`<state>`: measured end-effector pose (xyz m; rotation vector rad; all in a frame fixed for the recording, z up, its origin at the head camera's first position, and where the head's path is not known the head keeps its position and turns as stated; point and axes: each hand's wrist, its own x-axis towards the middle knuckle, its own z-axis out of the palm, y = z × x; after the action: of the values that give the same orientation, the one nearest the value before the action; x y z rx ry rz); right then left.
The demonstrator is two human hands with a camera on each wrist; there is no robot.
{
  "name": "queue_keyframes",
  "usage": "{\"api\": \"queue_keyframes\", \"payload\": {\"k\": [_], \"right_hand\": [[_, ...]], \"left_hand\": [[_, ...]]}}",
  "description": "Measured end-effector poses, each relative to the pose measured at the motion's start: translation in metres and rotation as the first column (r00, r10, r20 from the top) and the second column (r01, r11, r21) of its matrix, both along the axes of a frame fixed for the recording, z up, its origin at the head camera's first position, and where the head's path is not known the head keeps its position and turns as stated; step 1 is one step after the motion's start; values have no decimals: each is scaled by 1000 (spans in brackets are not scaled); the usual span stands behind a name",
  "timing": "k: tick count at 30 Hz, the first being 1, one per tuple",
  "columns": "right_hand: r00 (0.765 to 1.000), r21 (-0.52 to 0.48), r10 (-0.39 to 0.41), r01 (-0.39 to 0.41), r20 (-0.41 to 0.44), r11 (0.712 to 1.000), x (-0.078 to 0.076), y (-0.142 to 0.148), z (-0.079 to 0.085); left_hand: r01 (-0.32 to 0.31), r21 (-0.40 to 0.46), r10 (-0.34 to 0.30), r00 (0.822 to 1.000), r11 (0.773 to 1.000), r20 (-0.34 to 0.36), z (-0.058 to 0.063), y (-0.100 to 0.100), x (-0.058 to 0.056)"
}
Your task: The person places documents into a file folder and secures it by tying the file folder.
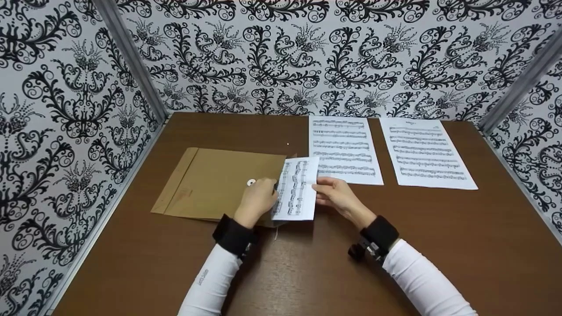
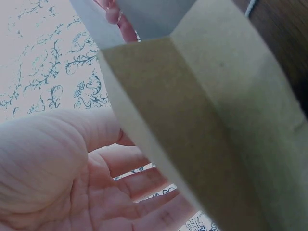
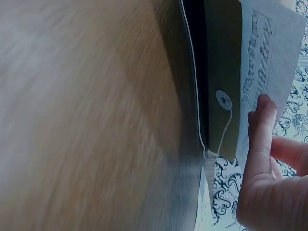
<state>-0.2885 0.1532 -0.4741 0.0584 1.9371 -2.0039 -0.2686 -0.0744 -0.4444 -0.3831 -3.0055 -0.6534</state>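
A brown paper envelope [image 1: 219,184] lies on the table, its open end toward the right. My left hand [image 1: 259,195] grips the envelope at that end; in the left wrist view the mouth's folded paper edge [image 2: 139,101] stands between thumb and fingers. A sheet of printed music [image 1: 303,193] sticks out of the mouth, its left part hidden by the envelope and the left hand. My right hand [image 1: 340,197] pinches the sheet's right edge between thumb and fingers. Below the sheet, the right wrist view shows a flap with a white button [image 3: 224,99] and string [image 3: 225,130].
Two more music sheets lie flat at the back of the table, one at the middle [image 1: 344,149] and one farther right [image 1: 426,153]. A white round button [image 1: 251,182] is on the envelope's face. Patterned walls [image 1: 298,57] enclose the brown tabletop [image 1: 290,281].
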Motion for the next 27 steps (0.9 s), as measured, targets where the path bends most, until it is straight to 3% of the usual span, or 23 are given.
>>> {"api": "queue_keyframes", "payload": {"k": [6,16,27], "right_hand": [[1000,-38,8,-8,-1,999,-3,-12,-2],[1000,-19,7,-7,-6,1000,-6,-21,-3],[1000,64,2,-2,-3,998,-12,-22,-12]], "left_hand": [[-2,3,2,1000,1000,19,0,1,0],[3,-9,-2,1000,1000,10,-1,0,-1],[-6,-9,6,1000,1000,17,1,-1,-1]]}}
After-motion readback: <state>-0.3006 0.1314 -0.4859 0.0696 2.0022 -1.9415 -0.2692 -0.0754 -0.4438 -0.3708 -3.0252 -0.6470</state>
